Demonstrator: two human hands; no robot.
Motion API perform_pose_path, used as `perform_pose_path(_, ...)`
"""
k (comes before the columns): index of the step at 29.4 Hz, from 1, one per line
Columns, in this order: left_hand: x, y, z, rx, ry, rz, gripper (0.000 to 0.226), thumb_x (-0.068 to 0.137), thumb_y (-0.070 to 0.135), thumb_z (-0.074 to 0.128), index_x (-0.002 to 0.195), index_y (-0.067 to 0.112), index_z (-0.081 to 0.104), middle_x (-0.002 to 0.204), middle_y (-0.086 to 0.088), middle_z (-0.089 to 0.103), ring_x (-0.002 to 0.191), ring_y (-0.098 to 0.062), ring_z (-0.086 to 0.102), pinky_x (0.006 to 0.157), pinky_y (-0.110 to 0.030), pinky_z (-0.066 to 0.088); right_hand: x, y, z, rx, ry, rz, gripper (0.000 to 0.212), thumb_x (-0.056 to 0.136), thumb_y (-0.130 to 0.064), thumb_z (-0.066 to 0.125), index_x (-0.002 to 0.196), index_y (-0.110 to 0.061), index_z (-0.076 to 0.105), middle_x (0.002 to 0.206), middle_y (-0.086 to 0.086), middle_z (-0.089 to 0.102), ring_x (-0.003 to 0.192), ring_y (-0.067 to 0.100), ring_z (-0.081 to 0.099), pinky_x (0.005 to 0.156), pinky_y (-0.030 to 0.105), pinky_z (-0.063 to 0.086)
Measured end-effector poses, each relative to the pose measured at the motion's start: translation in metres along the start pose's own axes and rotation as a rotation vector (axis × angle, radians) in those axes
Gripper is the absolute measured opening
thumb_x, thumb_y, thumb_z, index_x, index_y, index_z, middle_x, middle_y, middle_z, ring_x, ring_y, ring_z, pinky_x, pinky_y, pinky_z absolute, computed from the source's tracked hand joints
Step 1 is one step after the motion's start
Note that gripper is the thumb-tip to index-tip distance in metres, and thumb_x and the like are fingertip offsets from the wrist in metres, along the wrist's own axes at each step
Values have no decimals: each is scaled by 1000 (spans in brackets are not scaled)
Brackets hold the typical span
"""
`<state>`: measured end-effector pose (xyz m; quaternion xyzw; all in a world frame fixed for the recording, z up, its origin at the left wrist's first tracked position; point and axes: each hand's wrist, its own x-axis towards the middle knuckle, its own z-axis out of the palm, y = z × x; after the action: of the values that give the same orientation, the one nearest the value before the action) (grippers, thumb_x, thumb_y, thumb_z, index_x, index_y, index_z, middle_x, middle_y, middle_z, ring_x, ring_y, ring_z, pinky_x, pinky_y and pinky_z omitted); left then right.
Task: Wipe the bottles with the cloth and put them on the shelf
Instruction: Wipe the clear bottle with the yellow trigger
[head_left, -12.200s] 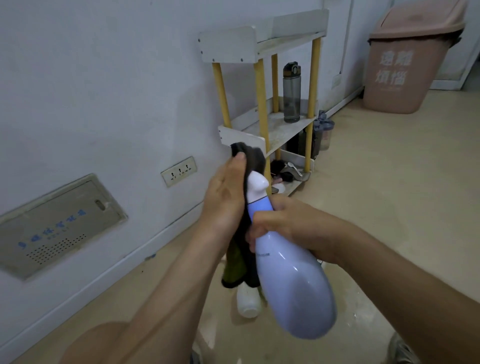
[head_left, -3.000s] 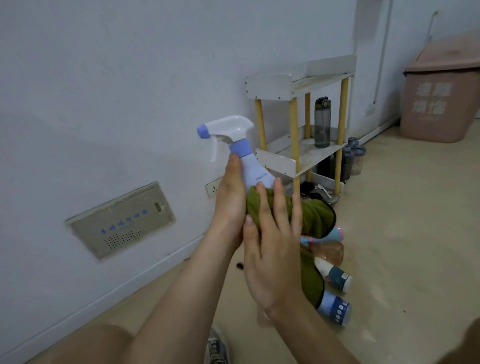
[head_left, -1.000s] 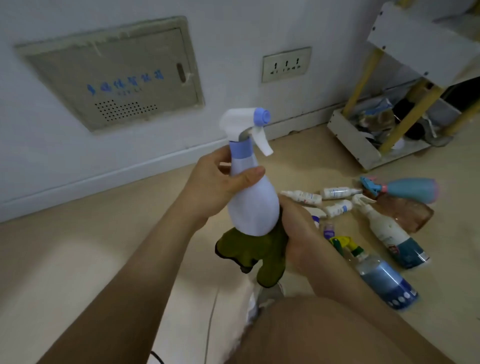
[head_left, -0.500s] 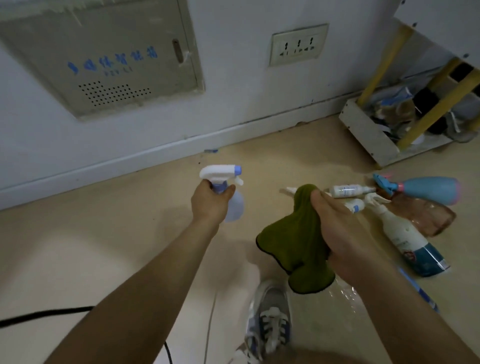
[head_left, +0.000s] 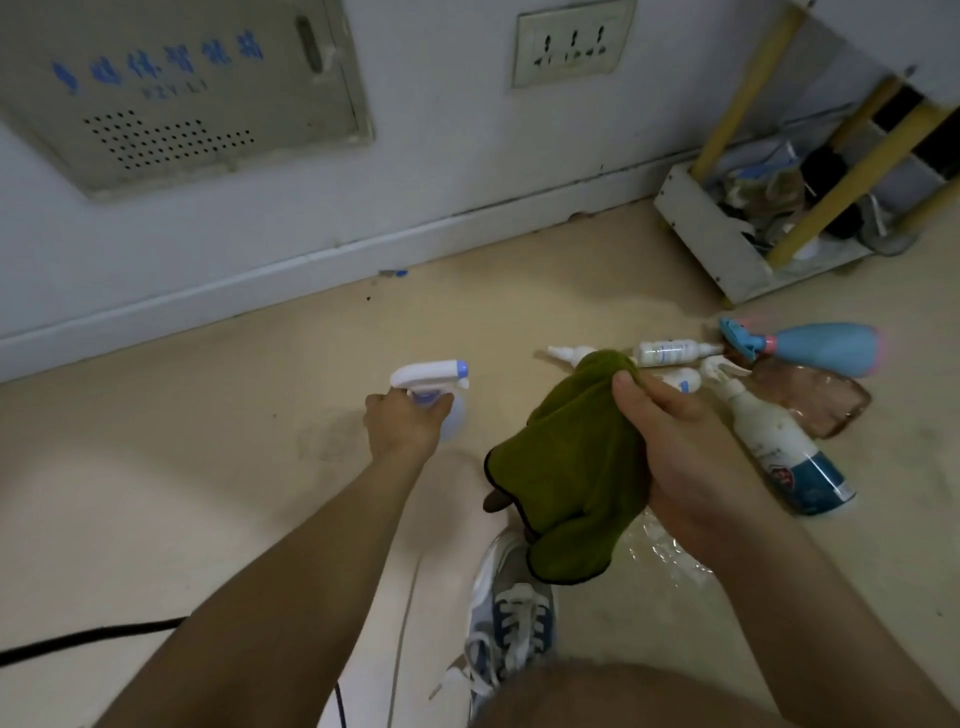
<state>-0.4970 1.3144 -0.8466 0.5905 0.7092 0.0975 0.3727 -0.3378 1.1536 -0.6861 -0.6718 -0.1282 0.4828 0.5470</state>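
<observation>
Bare forearms (head_left: 311, 561); white-blue laced sneaker (head_left: 511, 618).

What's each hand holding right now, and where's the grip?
The left hand grips the spray bottle at its neck, below the trigger head. The right hand grips the bunched cloth near its top.

Pale wall (head_left: 441, 156) with socket (head_left: 571, 44) and vented panel (head_left: 182, 104); white skirting (head_left: 260, 280); beige floor (head_left: 156, 467).

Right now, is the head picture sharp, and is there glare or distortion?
Head view: even, soft light; glare only on the shiny floor patch beside the green cloth; wall panel lettering slightly blurred; shelf legs lean, likely wide-angle distortion.
</observation>
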Motion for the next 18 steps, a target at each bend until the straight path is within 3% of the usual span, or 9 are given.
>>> perform_pose_path(3,-11,-4,-13,29,-119,-51,67,83,36,74,136,5,47,128,-17,49,102,-31,57,78,-35,49,-15,-8,-6,-83,54,-62,14,97,-32,57,99,-32,71,90,-16,76,89,6,72,81,29,55)
perform_pose_path(6,-23,-6,-33,71,-189,-73,39,84,20,63,116,-2,58,112,-21,64,93,-35,65,66,-30,44,-36,-22,-21,-104,143,-89,24,94,-35,63,115,-27,70,106,-8,74,100,14,70,89,37,56)
perform_pose_path(8,-38,-2,-49,10,-199,-51,23,83,11,56,100,0,67,99,-22,70,87,-36,68,65,-29,45,-51,-34,-34,-10,185,-94,24,92,-29,65,114,-20,70,107,0,73,99,17,70,81,34,56)
perform_pose_path(10,-62,12,-69,-121,-222,14,20,84,4,54,96,5,70,87,-16,70,70,-30,64,63,-26,46,-69,-44,-47,158,227,-66,24,90,-25,68,113,-16,69,112,7,72,102,23,69,77,34,55)
perform_pose_path(14,-118,71,-119,-286,-278,201,23,88,-4,50,92,5,71,70,-7,63,44,-9,50,43,-14,40,-117,-55,-72,541,185,21,41,91,-25,65,129,-12,61,120,14,70,104,31,70,67,39,61)
perform_pose_path(18,-175,150,-172,-198,-394,461,25,94,3,46,98,9,71,78,-7,66,53,-13,49,47,-16,42,-173,-58,-93,623,142,17,40,92,-24,61,128,-7,61,118,18,70,105,31,69,74,40,57)
